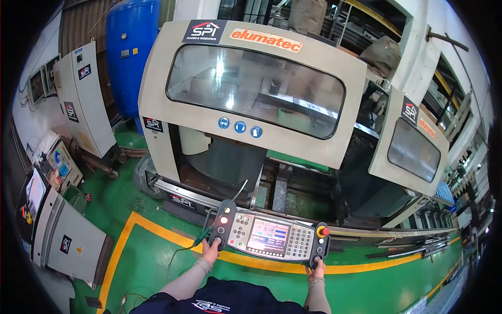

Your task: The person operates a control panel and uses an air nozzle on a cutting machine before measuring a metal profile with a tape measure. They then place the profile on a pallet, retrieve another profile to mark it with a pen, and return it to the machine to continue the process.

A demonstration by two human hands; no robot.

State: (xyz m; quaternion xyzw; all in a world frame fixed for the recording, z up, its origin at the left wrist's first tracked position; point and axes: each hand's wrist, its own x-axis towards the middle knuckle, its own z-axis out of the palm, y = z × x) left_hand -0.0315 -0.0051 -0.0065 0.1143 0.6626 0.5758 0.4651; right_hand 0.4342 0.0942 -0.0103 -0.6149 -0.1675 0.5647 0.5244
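Note:
A machine control panel (267, 238) with a lit screen, several keys and dark side handles is in front of my body. My left hand (210, 251) is closed on its left handle, thumb at the lower button. At the opposite end, my right hand (316, 270) grips the right handle, also with the thumb near a low button. A red emergency stop knob (324, 231) sits above my right hand. Beyond the panel stands a beige saw machine hood (251, 91) with a long window. Through the glass, a light profile bar is visible.
A second hooded head (413, 146) stands at the right. A blue tank (132, 57) and a grey cabinet (86, 99) are at the back left. Another cabinet (73, 238) is at the near left. Yellow lines (117, 256) mark the green floor, where a cable lies.

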